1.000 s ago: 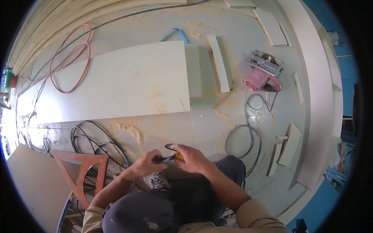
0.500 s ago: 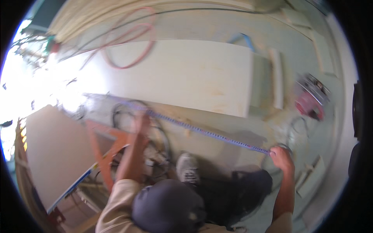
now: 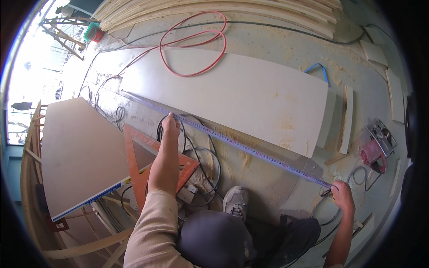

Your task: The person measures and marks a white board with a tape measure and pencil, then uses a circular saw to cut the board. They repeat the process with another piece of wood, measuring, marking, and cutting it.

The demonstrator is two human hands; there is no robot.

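Observation:
An extended tape measure (image 3: 254,151) runs diagonally along the near long side of a large white board (image 3: 241,98), its far end reaching the board's left part. My left hand (image 3: 171,125) pinches the tape blade at left of centre, above an orange triangular square (image 3: 134,163) and coiled cables. My right hand (image 3: 342,196) grips the tape case at the lower right, with a yellow bit showing between the fingers.
A pink circular saw (image 3: 373,149) and offcuts (image 3: 346,118) lie at right. A red hose (image 3: 194,73) loops over the board. Stacked wood (image 3: 223,13) lines the top. A beige panel (image 3: 80,156) is at left; coiled cables (image 3: 214,174) lie near my shoe (image 3: 234,203).
The tape has been drawn out long. My left hand moved up and left along it, my right hand out to the right. The view has swung toward the bright left side.

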